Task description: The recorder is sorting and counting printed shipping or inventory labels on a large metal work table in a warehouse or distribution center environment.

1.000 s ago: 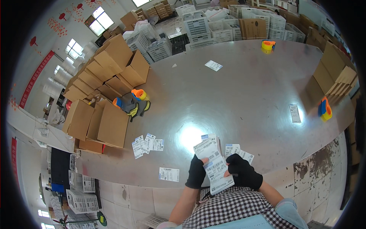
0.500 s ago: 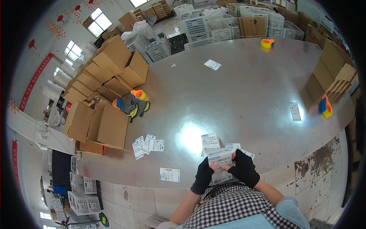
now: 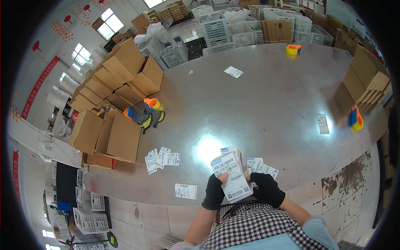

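I hold a stack of white shipping labels in front of my apron at the near table edge. My left hand, in a black fingerless glove, grips the stack's left side, thumb on top. On the right edge of the stack, my right hand, gloved alike, is closed with its thumb and fingertips at the papers; its other fingers are partly hidden. Behind the held stack lies a pile of labels on the table. Just beyond my right hand is a small group of labels.
A fan of labels and a single label lie to the left on the metal table. Open cardboard boxes stand at the left edge, beside grey-yellow gloves and tape dispensers. Another orange-yellow dispenser sits at right.
The held labels have tilted and now show a wider face toward me. My left hand has shifted slightly left and down; my right hand has moved a little apart from it.
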`<state>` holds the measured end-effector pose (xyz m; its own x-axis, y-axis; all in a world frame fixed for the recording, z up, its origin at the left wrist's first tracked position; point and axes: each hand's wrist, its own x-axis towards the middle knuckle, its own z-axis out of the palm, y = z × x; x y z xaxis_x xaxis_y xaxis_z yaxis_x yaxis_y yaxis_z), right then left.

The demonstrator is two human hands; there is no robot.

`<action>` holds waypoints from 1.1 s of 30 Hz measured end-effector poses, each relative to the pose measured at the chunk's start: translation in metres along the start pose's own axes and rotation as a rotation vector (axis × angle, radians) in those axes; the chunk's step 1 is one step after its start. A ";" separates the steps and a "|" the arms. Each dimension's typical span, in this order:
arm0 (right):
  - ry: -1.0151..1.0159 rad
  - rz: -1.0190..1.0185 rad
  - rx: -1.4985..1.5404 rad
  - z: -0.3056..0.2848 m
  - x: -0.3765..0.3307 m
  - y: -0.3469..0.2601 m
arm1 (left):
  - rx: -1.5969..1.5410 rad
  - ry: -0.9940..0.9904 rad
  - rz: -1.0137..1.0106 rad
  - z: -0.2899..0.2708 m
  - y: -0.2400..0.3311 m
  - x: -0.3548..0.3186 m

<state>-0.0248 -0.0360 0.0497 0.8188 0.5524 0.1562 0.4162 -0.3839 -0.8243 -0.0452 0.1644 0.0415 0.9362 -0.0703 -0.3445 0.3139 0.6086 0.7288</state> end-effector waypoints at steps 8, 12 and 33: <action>-0.012 -0.176 -0.031 -0.008 0.001 -0.004 | 0.260 0.012 0.022 0.008 -0.014 0.001; -0.026 -0.285 0.087 -0.011 0.001 0.000 | 0.097 0.015 0.069 -0.015 -0.012 0.020; -0.053 0.280 0.489 0.004 0.009 0.002 | 0.326 -0.116 0.104 -0.006 -0.018 -0.003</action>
<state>-0.0179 -0.0286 0.0468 0.8456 0.5198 -0.1214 -0.0556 -0.1404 -0.9885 -0.0548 0.1578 0.0259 0.9717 -0.1213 -0.2027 0.2323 0.3346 0.9133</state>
